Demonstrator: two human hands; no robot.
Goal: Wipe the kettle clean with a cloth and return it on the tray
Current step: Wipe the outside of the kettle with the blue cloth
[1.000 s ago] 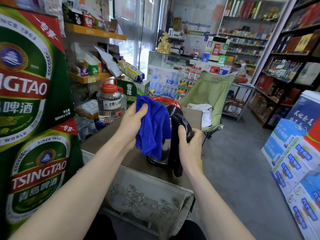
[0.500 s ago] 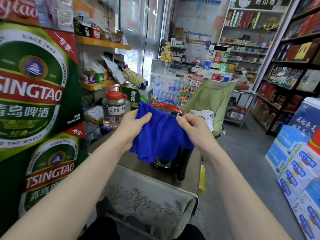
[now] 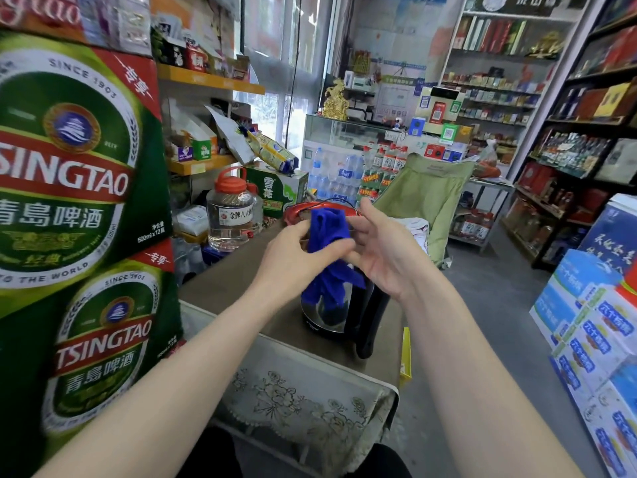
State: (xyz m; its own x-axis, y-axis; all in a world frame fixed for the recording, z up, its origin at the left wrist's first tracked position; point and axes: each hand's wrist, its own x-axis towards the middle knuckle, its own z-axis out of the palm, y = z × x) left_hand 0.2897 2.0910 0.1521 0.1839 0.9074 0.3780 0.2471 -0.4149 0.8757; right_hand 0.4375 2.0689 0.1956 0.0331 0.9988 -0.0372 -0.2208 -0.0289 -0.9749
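A steel kettle (image 3: 331,317) with a black handle stands upright on the brown table (image 3: 241,284), partly hidden behind the cloth. A bunched blue cloth (image 3: 327,236) hangs above and in front of it. My left hand (image 3: 293,251) pinches the cloth from the left. My right hand (image 3: 382,246) touches it from the right with fingers spread; its grip is loose. Behind the hands lies a red round tray (image 3: 293,210), only its near rim showing.
Stacked green beer cartons (image 3: 76,201) fill the left side. A clear jar with a red lid (image 3: 232,212) stands at the table's far left. A green folding chair (image 3: 427,191) sits behind the table. Blue boxes (image 3: 593,312) line the right aisle. A lace cloth (image 3: 310,401) drapes the table's front.
My right hand left the kettle handle and came up to the cloth. The cloth went from spread between both hands to bunched together above the kettle.
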